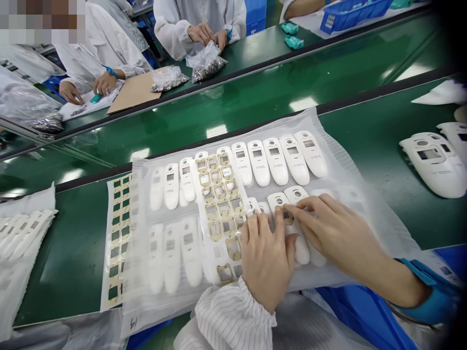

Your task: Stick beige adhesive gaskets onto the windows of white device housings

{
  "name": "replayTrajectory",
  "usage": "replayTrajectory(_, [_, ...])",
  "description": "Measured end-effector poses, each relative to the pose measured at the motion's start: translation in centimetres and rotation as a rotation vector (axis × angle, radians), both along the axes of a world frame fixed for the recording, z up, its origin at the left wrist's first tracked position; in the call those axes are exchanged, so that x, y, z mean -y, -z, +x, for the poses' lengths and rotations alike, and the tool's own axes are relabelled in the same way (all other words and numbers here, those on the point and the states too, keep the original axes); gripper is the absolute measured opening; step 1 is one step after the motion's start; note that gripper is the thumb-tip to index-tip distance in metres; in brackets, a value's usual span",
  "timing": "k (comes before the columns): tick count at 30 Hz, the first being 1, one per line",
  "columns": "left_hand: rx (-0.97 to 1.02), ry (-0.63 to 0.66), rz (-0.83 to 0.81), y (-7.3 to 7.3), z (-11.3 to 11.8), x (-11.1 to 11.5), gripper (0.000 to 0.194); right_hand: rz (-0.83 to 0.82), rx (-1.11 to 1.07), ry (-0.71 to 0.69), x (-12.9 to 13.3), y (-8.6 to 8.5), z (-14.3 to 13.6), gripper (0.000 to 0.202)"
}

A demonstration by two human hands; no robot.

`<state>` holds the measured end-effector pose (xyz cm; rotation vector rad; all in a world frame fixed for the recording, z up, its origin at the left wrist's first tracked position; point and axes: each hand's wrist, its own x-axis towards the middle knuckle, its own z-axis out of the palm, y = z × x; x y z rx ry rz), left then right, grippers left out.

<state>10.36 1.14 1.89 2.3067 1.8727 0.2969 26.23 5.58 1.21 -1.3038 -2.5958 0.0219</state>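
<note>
A white plastic housing (302, 250) with a window lies in front of me, and a tan adhesive frame (289, 218) sits at its window. My left hand (268, 257) rests over the lower edge of a sticker sheet. Its index fingertip presses at the window's left side, its thumb apart. Closed in a pinch, my right hand (335, 228) has its fingertips at the frame's upper right; they partly hide it. The sticker sheet (219, 194), holding rows of tan adhesive frames, lies across the housings just left of my hands.
A translucent foam sheet (146, 311) covers some housings; a row of bare housings (275, 163) lies beyond. Another sticker sheet (116, 238) is at left. More housings (434, 165) lie at right. Across the green conveyor (255, 97), co-workers handle parts beside bags of metal pieces (207, 68).
</note>
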Motion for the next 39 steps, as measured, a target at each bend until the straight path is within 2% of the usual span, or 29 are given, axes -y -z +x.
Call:
replayTrajectory(4, [0.099,-0.003,-0.032,-0.8,-1.5,0.9,0.046,-0.153,-0.200,0.095,-0.8,-0.5,0.2,0.027])
replayTrajectory(7, [0.166,-0.143,-0.011,-1.3,-4.7,2.3,0.043,-0.301,-0.353,0.200,-0.9,-1.6,0.0,0.027])
replayTrajectory(10, [0.199,-0.384,-0.019,-1.0,-8.1,3.9,0.045,-0.415,-0.367,0.116,0.0,-1.8,-1.4,0.027])
replayTrajectory(13, [0.292,-0.505,-0.079,-0.2,-9.8,5.0,0.052,-0.354,-0.288,0.000,1.3,-0.9,-3.8,0.036])
replayTrajectory(17, [0.532,-0.553,-0.114,0.3,-9.6,5.4,0.051,-0.205,-0.225,-0.051,1.9,0.2,-6.2,0.038])
replayTrajectory(20, [0.783,-0.647,-0.137,-0.2,-9.5,4.9,0.055,-0.125,-0.194,-0.121,1.7,0.4,-6.9,0.034])
replayTrajectory(22, [1.020,-0.695,-0.177,-0.7,-9.7,4.4,0.063,-0.090,-0.193,-0.154,1.6,0.4,-7.2,0.032])
replayTrajectory(25, [1.457,-0.666,-0.298,-1.5,-9.8,3.7,0.079,-0.098,-0.248,-0.157,1.5,0.2,-7.6,0.028])
replayTrajectory(27, [1.627,-0.614,-0.403,-1.8,-9.5,3.3,0.086,-0.144,-0.303,-0.158,1.5,0.0,-7.9,0.024])
replayTrajectory(29, [1.644,-0.576,-0.456,-1.8,-9.0,2.9,0.081,-0.198,-0.358,-0.159,1.7,-0.2,-8.1,0.020])
replayTrajectory(31, [1.615,-0.566,-0.439,-1.7,-8.7,2.5,0.069,-0.229,-0.410,-0.147,1.9,-0.4,-8.1,0.019])
replayTrajectory(33, [1.627,-0.591,-0.385,-1.6,-8.5,2.1,0.062,-0.197,-0.457,-0.130,2.3,-0.6,-7.9,0.020])
replayTrajectory(39, [1.770,-0.595,-0.281,-1.8,-8.3,1.6,0.061,-0.037,-0.527,-0.137,2.8,-1.2,-7.6,0.010])
